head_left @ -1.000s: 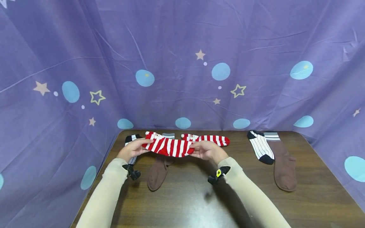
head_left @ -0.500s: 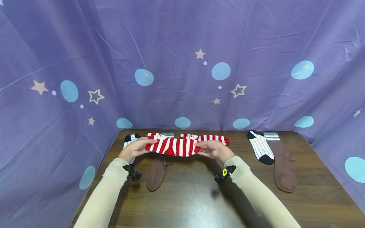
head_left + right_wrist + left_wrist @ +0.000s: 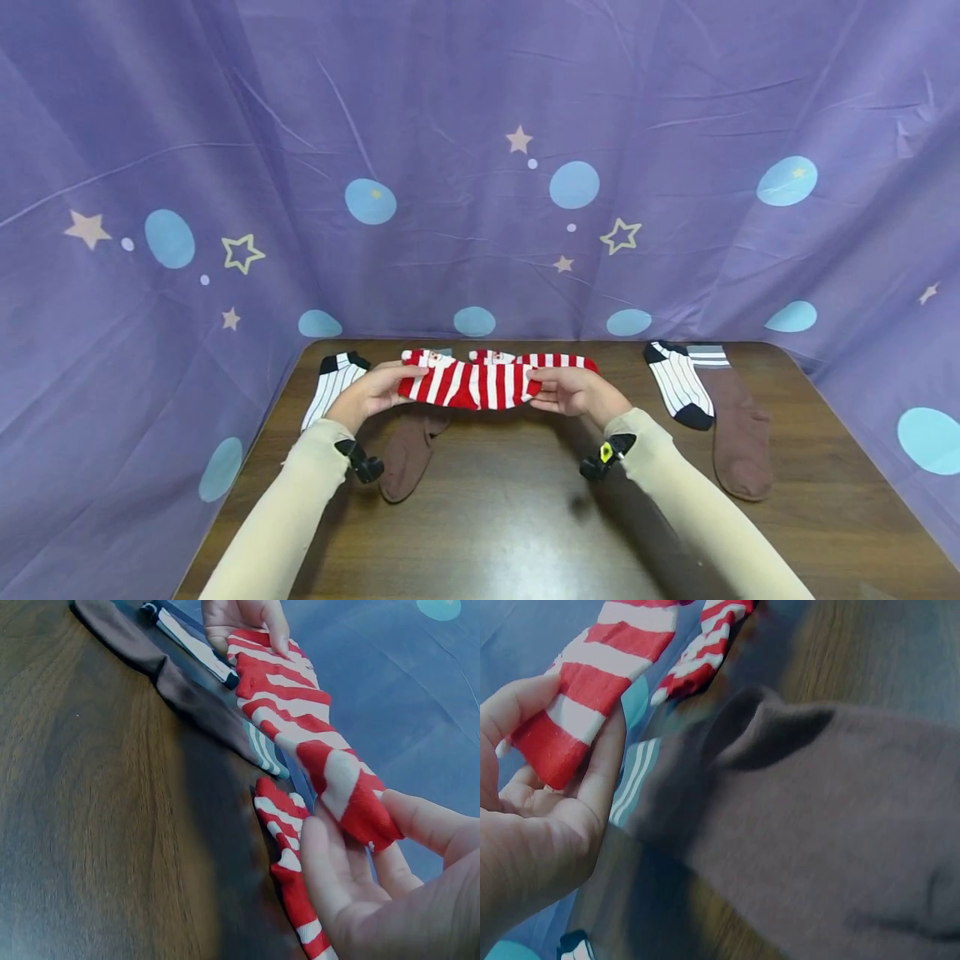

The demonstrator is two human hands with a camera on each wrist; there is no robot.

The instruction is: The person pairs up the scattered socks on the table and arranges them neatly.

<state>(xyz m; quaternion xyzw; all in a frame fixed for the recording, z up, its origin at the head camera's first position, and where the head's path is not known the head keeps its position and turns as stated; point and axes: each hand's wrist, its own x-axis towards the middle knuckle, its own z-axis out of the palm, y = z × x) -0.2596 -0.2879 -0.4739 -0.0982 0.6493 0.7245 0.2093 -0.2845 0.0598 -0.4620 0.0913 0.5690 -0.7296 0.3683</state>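
Note:
A red-and-white striped sock (image 3: 472,385) with a Santa face near one end is stretched level between both hands, above the table. My left hand (image 3: 378,388) pinches its left end, thumb on top and fingers beneath. At the other end, the toe, my right hand (image 3: 573,392) pinches it the same way, plain in the right wrist view. Behind it on the table lies a matching striped sock (image 3: 562,361), partly covered by the held one. A brown sock (image 3: 405,458) with a grey, white-striped cuff lies below my left hand, its upper part mostly hidden in the head view.
Left of the brown sock lies a white ankle sock (image 3: 332,387) with black lines and trim. Toward the right are another such ankle sock (image 3: 681,385) and a second brown sock (image 3: 741,442), side by side. A purple curtain (image 3: 480,167) hangs behind the wooden table (image 3: 487,517).
Both hands have shifted a little to the right with the striped sock held between them, uncovering more of the left ankle sock. The other socks lie as before.

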